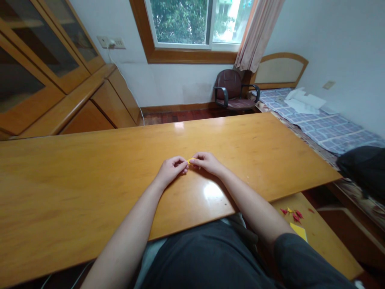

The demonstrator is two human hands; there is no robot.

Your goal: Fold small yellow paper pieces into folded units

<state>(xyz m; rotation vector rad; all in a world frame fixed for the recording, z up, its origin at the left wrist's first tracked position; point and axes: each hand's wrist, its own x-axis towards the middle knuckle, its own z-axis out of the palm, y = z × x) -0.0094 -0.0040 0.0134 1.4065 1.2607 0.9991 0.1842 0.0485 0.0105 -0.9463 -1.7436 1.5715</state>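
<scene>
A small piece of folded yellow paper (189,161) is pinched between my two hands, just over the wooden table (90,172). My left hand (173,168) has its thumb and fingers closed on the paper's left end. From the other side, my right hand (206,161) grips it the same way. Most of the paper is hidden by the fingertips, so its shape does not show clearly.
On a lower wooden surface (327,245) at the right lie several small red folded pieces (297,216), a small yellow one (289,210) and a yellow paper sheet (299,231). A chair (230,90), a bed (331,124) and cabinets (99,100) stand beyond the table.
</scene>
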